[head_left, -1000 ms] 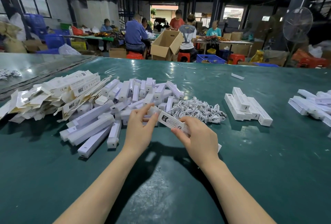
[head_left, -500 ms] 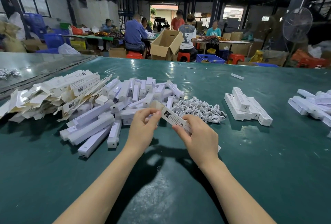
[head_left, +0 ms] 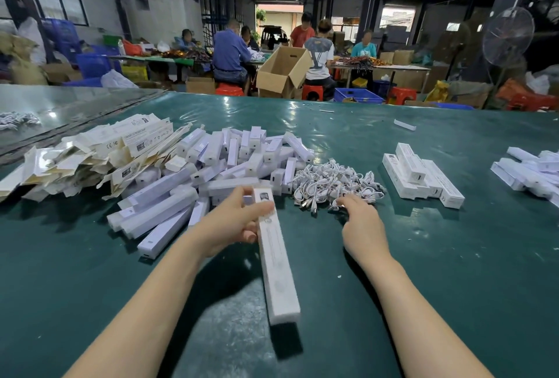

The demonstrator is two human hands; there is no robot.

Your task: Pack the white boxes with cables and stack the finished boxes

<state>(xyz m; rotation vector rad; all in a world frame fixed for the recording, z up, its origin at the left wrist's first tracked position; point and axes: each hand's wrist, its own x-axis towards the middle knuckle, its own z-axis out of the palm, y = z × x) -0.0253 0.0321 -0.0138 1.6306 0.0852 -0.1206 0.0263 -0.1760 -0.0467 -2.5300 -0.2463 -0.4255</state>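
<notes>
Head view: L hand (head_left: 233, 220) grips white box (head_left: 276, 262) near its far end, steadying it for loading; R hand (head_left: 361, 223) at cable pile (head_left: 332, 181), prob. fetching one; fingers curled, grip unclear.

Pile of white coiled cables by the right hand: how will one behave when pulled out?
Likely floppy and light: the small white coiled cables are thin loops slumped in a loose heap. Probably snag-prone: coils and plug ends overlap, so neighbours may drag along. Probably a one-handed pull only, since the left hand grips the long white cardboard box.
</notes>
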